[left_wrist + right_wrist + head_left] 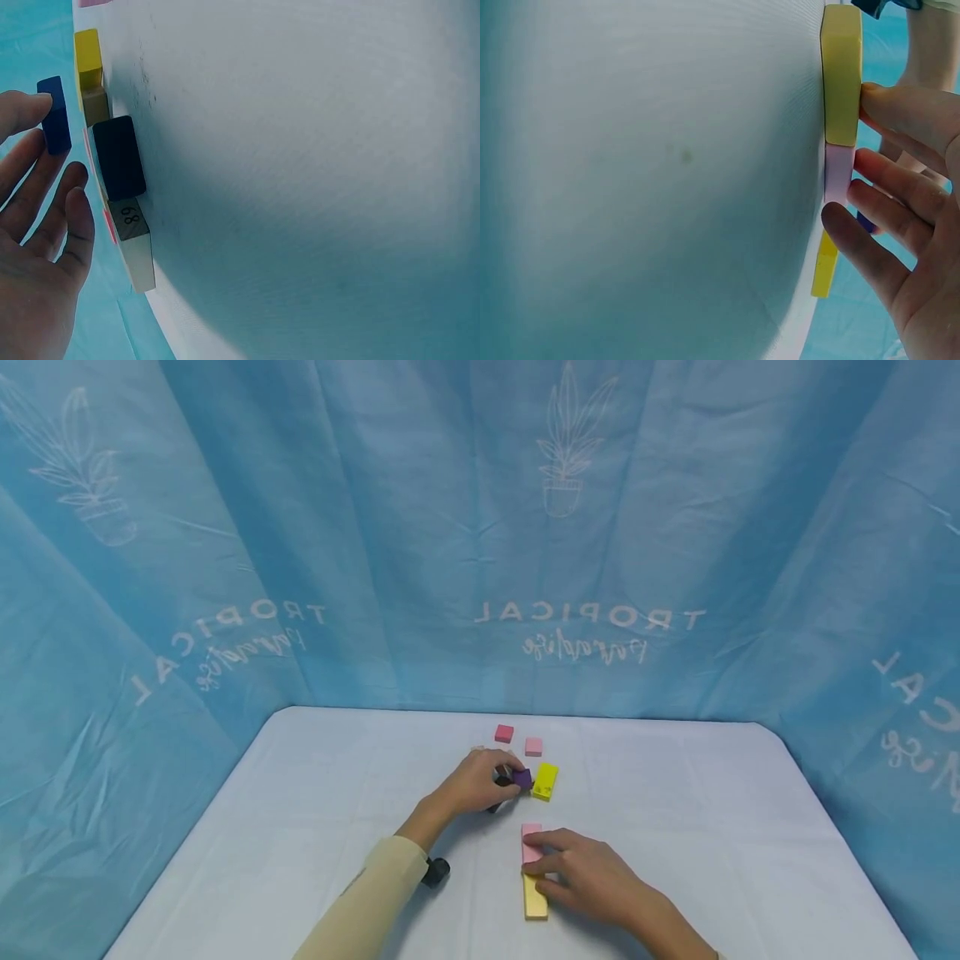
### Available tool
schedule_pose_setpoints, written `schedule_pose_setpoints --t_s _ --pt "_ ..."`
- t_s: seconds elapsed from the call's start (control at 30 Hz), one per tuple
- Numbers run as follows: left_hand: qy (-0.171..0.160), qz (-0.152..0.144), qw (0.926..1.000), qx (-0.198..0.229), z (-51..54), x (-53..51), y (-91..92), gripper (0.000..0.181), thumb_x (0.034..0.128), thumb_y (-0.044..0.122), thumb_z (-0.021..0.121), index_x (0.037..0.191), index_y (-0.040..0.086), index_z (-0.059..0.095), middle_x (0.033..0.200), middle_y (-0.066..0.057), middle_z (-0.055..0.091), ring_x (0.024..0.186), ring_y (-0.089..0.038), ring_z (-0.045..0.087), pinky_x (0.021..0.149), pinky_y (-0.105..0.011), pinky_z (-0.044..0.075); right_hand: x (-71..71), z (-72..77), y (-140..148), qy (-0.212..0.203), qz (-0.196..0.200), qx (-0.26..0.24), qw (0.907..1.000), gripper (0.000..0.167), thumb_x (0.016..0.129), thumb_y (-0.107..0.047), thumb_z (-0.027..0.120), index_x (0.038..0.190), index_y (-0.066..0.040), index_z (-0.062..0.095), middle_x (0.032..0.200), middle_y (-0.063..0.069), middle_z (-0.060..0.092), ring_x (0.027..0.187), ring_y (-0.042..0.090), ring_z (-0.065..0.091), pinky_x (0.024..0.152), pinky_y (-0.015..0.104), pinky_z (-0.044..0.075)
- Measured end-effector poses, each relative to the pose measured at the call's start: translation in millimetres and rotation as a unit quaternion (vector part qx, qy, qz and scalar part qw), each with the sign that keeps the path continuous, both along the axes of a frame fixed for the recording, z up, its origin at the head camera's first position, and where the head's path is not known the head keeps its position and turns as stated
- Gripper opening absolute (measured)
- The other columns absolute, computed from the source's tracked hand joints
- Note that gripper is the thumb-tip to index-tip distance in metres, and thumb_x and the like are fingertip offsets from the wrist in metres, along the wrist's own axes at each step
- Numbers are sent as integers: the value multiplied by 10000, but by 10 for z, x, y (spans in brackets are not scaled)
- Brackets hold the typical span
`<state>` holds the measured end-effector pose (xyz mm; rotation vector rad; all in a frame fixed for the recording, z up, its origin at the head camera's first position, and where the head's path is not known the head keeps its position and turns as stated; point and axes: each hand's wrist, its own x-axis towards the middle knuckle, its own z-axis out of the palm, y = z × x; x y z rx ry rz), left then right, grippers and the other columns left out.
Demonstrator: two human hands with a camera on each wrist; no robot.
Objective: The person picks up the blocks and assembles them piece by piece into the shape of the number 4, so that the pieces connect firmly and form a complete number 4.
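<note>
Between thumb and fingertips, my left hand [474, 781] pinches a small dark purple block [522, 779], which looks blue in the left wrist view and is held above the table there. Just right of it lies a bright yellow block [545, 782]. Nearer to me, a pink block [531, 832] and a pale yellow block [535, 906] lie end to end in a line. My right hand [588, 872] rests beside these two with extended fingers touching them; its thumb [885, 101] is against the pale yellow block's side.
Under the left hand, the left wrist view shows a black block [118, 157], a block marked 68 [129, 219] and a whitish block [140, 266]. Farther back lie a red-pink block [504, 734] and a light pink one [533, 747]. Blue curtains [405, 527] surround the white table [712, 810].
</note>
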<state>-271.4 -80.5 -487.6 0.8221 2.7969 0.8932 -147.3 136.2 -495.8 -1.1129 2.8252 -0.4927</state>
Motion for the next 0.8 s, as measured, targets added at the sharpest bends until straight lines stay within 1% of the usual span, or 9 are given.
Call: schedule_pose_setpoints --t_s 0.1,0.27,0.4,0.6,0.67,0.8 --pt "-34 -9 10000 -39 2 40 8 281 839 283 733 1111 223 696 985 116 638 921 -107 537 791 -255 482 10 -5 -5 24 16 0 10000 244 892 -354 681 1133 -353 715 1341 -97 535 1234 127 479 908 423 488" --pt "10 -183 9998 118 -1 84 24 286 847 246 722 1125 191 695 1037 100 645 906 -91 577 806 -221 496 17 -8 5 64 -4 -8 10000 240 886 -346 689 1125 -356 718 1334 -94 541 1234 127 481 916 424 483" --pt "30 -226 9996 190 4 102 22 286 841 231 729 1123 187 701 1051 92 649 898 -99 584 788 -206 498 13 -4 5 95 27 -14 10000 244 885 -344 691 1127 -352 719 1338 -91 539 1235 130 481 918 422 481" --pt "-5 -351 9988 352 17 126 30 287 834 192 733 1116 150 701 1018 69 653 863 -142 609 739 -190 500 9 8 0 195 7 -17 9998 234 887 -349 689 1119 -353 722 1341 -86 539 1238 136 482 910 421 486" --pt "59 -369 9990 261 6 136 31 285 833 198 732 1113 151 704 1011 71 655 846 -130 600 731 -189 498 12 9 -3 183 9 -12 9998 236 889 -349 686 1122 -354 720 1343 -87 538 1240 135 479 911 422 486" --pt "275 -340 9989 -186 -18 165 27 283 829 270 738 1102 197 717 1022 107 658 846 -76 557 781 -215 494 27 5 -9 93 1 -30 10000 237 892 -351 681 1126 -350 719 1344 -88 538 1241 128 477 918 417 482"
